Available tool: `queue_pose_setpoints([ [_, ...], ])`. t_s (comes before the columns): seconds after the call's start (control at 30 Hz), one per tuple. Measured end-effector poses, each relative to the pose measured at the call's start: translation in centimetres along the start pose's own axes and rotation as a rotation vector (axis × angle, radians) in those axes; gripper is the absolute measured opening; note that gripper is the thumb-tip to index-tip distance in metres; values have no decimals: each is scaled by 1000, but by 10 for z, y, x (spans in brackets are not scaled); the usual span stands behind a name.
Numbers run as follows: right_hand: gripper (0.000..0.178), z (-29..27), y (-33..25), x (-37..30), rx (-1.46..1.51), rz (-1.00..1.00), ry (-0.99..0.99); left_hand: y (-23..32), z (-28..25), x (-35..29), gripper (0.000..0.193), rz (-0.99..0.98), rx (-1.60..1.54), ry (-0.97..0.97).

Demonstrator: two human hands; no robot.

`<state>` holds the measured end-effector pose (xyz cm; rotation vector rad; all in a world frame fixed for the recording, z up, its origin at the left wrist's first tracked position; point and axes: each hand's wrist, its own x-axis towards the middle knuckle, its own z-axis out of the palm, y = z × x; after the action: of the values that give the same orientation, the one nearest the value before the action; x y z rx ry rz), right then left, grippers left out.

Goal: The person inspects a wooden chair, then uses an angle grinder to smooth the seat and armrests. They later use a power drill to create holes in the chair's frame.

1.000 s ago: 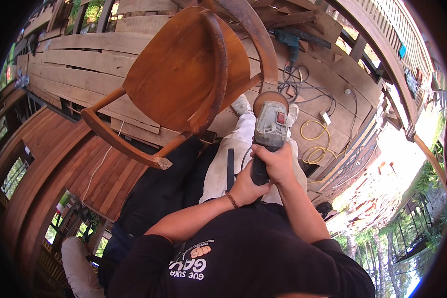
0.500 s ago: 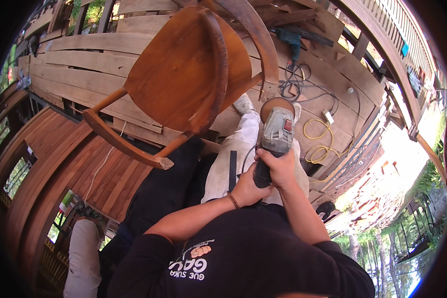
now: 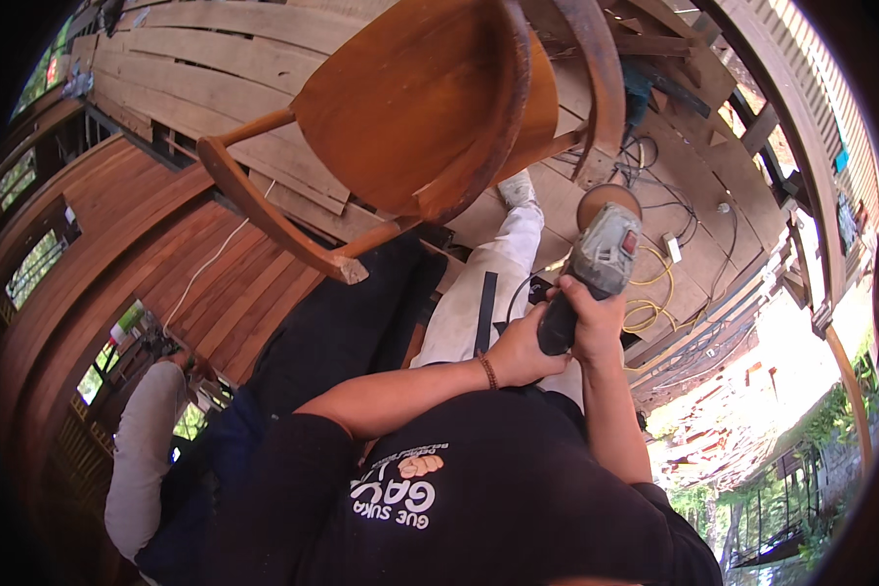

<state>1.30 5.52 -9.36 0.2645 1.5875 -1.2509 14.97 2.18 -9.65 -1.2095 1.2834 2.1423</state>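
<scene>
I hold an angle grinder (image 3: 604, 256) with a worn grey-green head and black handle. My left hand (image 3: 525, 352), with a braided bracelet at the wrist, is closed round the rear of the handle. Farther forward, my right hand (image 3: 599, 322) grips the handle near the head. The grinder's round brown disc (image 3: 608, 198) is close to the cut end of a curved wooden chair arm (image 3: 596, 168); I cannot tell whether they touch. That arm belongs to a brown wooden chair (image 3: 391, 107) lying tipped in front of me. Its other arm (image 3: 273, 215) reaches toward the left.
A teal power tool (image 3: 639, 96) lies beyond the chair among dark cables. Yellow cable (image 3: 649, 314) coils near a white socket box (image 3: 672, 247) on the right. Reddish planks (image 3: 200, 298) run at the left, where another person's grey sleeve (image 3: 146, 430) shows.
The view has turned, so chair, grinder and hands appear farther right and slightly higher. The disc keeps nearly the same place by the chair arm's end. Both hands keep their grip.
</scene>
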Motion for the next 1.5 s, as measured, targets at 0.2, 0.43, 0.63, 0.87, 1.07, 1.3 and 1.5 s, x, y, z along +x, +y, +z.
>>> queue_pose_setpoints([
  [0.2, 20, 5, -4, 1, -15, 13, -34, -10, 4, 0, 74, 88, -66, 31],
  [0.43, 22, 9, -10, -2, -132, 44, -72, -4, 4, -5, 71, 24, -55, 56],
  [0.63, 21, 15, -11, 1, -137, 44, -78, 7, -2, -11, 68, 59, -42, 71],
  [0.87, 22, 16, -14, 5, -101, 68, -75, 9, -4, -8, 65, 86, -48, 86],
  [1.07, 22, 15, -13, 3, -77, 94, -91, 1, -2, -9, 64, 97, -41, 92],
  [1.3, 22, 8, 1, -1, -49, 53, -79, -9, 2, -10, 64, 80, -23, 85],
  [1.5, 24, 4, 4, -6, -10, 29, -40, -8, 3, -10, 67, 44, 13, 42],
])
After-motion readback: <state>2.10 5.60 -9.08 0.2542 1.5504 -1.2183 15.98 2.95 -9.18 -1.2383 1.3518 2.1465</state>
